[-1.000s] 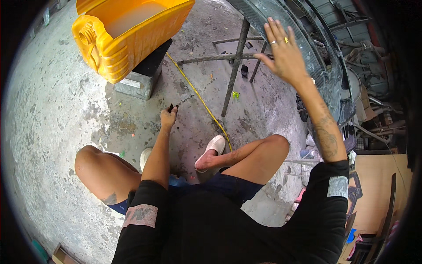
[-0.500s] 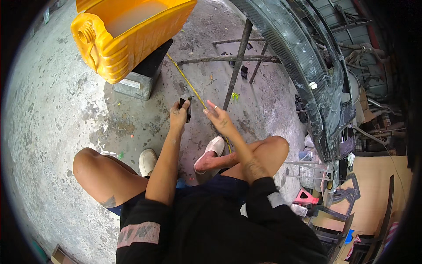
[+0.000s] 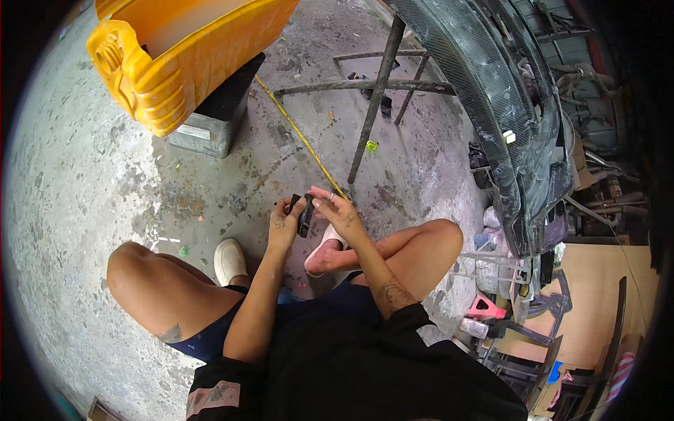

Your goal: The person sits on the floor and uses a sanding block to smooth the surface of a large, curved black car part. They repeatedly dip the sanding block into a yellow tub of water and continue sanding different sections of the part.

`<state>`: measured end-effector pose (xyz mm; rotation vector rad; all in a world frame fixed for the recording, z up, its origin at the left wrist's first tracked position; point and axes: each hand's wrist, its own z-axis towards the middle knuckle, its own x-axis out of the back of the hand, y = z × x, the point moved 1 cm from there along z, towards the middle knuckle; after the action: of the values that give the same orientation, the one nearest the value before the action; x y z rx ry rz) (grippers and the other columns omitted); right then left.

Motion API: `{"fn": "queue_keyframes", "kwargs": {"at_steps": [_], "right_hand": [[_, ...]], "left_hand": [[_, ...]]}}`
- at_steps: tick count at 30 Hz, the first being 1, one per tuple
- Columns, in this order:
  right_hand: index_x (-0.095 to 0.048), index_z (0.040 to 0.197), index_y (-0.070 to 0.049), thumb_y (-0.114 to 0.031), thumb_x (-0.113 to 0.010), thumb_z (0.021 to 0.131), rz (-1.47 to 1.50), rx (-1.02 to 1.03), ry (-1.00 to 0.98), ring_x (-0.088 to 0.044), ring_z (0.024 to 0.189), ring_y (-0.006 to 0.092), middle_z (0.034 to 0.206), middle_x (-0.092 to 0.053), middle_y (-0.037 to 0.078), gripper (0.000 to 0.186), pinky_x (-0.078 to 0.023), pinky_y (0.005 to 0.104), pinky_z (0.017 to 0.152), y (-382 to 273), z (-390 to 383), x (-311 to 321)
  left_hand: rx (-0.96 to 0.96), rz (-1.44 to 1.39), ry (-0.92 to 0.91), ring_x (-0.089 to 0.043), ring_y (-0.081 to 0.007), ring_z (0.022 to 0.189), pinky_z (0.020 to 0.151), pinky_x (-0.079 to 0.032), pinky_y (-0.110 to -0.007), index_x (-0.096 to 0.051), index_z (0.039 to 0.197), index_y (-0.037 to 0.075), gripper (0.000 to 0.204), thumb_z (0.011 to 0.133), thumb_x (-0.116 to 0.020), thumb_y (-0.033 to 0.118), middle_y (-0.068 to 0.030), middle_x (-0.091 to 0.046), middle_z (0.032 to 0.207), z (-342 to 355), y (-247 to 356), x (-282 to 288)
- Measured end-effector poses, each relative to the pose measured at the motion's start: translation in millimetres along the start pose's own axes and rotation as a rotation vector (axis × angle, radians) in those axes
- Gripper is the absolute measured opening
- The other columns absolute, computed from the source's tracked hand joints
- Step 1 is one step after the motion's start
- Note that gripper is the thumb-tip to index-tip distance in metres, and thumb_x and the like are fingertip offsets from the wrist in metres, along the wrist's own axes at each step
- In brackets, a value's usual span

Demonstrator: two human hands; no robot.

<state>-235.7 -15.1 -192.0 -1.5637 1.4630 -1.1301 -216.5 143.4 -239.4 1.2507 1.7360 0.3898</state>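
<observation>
My left hand (image 3: 282,223) is closed round a small black plastic-looking piece (image 3: 305,217), held up over the floor between my knees. It has an angular shape, and part of it is hidden by my fingers. Against its right side come the fingertips of my right hand (image 3: 340,214), with the fingers stretched out and a ring on one. Whether those fingertips press on the piece or only lie beside it, I cannot tell.
A cut-open yellow jerrycan (image 3: 203,77) with whitish liquid sits on a dark box (image 3: 210,133). A yellow cord (image 3: 295,130) crosses the floor. At right, a black carbon-weave car part (image 3: 484,105) rests over a metal stand (image 3: 379,95). A pink-red object (image 3: 484,306) lies lower right.
Both hands have come nearer to my body, and the right has closed in on the black piece in my left. The view has shifted slightly.
</observation>
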Motion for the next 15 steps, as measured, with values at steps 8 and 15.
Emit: {"fn": "queue_keyframes", "kwargs": {"at_steps": [8,15], "right_hand": [[-0.063,0.134,0.001,-0.011,-0.076,0.094,-0.036,-0.012,0.056,-0.066,0.108,0.0144,0.120,-0.071,0.010,0.044,-0.053,0.0309,0.096,13,-4,11],[-0.067,0.104,0.001,-0.011,-0.085,0.085,-0.075,-0.028,0.111,-0.067,0.098,0.0127,0.102,-0.072,0.005,0.029,-0.053,0.0285,0.089,9,-4,15]], "left_hand": [[0.036,0.062,-0.039,-0.061,-0.0088,0.071,0.063,-0.048,-0.025,-0.067,0.112,0.002,0.034,0.099,-0.070,0.033,-0.0037,-0.068,0.086,17,-12,-4],[0.089,0.170,-0.063,-0.064,-0.0130,0.070,0.055,-0.049,-0.026,-0.067,0.116,0.000,0.053,0.102,-0.057,0.050,-0.0088,-0.069,0.088,25,-11,0]]}}
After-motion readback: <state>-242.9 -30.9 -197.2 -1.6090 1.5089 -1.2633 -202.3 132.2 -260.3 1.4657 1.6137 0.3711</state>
